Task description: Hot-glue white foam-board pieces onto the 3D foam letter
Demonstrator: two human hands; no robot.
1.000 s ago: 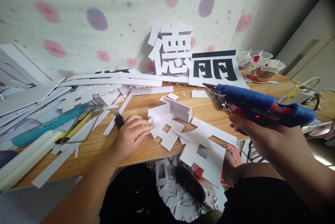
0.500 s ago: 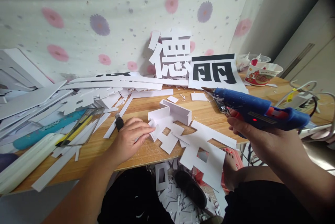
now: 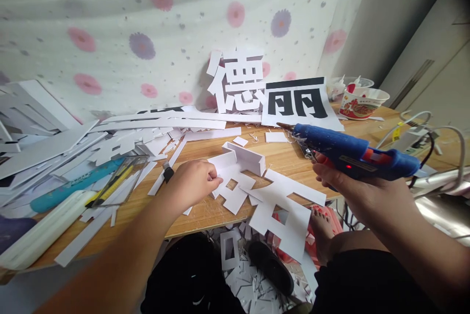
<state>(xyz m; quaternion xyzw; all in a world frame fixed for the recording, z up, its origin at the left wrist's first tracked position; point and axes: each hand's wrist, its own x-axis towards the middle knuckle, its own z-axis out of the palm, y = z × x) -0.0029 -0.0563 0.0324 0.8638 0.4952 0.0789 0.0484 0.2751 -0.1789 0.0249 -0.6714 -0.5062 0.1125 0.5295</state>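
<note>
My left hand (image 3: 193, 184) is closed, its fingers pinching the left edge of a white foam-board cutout (image 3: 264, 196) that lies at the table's front edge and hangs over it. Small upright white walls (image 3: 244, 157) stand glued on the cutout's far part. My right hand (image 3: 345, 181) grips a blue hot-glue gun (image 3: 348, 152) held level above the table, its nozzle pointing left and its red light on. The nozzle is apart from the cutout, to the right of the walls.
Stacked white foam strips (image 3: 73, 142), a teal tool (image 3: 73, 186) and a clear case holding a yellow knife (image 3: 117, 181) crowd the wooden table (image 3: 205, 211) on the left. Cut-out characters (image 3: 235, 84) and a printed sheet (image 3: 297, 101) lean against the flowered cloth. A paper bowl (image 3: 362, 103) and cables (image 3: 433, 132) sit at right.
My left hand has curled from flat fingers into a pinch on the cutout's edge. The glue gun has stayed almost where it was; the view shifted slightly.
</note>
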